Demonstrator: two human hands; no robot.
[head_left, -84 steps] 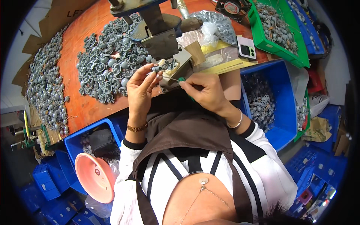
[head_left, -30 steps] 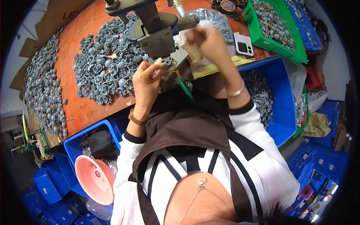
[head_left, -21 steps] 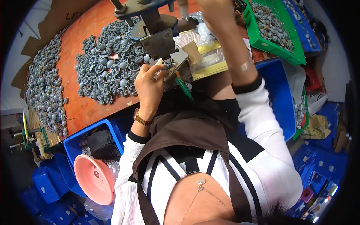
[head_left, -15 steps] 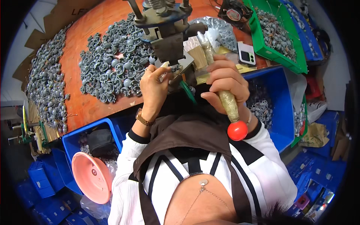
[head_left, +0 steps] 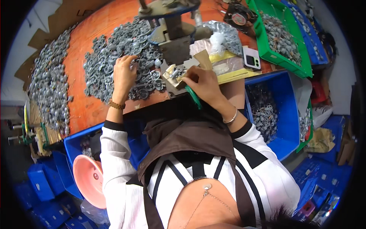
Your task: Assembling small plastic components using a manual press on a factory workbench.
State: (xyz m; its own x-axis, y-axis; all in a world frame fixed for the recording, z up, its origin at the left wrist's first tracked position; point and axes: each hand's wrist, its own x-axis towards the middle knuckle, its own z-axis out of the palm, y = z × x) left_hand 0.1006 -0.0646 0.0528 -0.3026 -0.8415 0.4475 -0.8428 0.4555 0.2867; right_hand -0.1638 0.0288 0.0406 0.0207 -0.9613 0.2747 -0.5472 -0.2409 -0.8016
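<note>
My left hand (head_left: pixel 124 75) is over a large pile of grey plastic parts (head_left: pixel 108 57), thumb and forefinger apart, with nothing visible between them. My right hand (head_left: pixel 205 84) is at the small metal fixture (head_left: pixel 173 74) under the bench press (head_left: pixel 174 49). Its thumb and fingertips are pinched together at the fixture's right side; whatever is between them is too small or hidden to name. A green handle (head_left: pixel 193 97) sticks out below that hand toward me. Some grey piece lies in the fixture.
Wired grey parts (head_left: pixel 49 84) are heaped at the table's left. A bag of grey parts (head_left: pixel 225 36), a fan (head_left: pixel 238 17), a phone (head_left: pixel 251 58) and a green tray (head_left: pixel 280 42) stand right. Blue bins (head_left: pixel 284 110) and a pink basin (head_left: pixel 85 179) are below the edge.
My right hand has let go of the taped lever with the red ball knob and moved left to the fixture. My left hand has moved from the fixture left to the pile.
</note>
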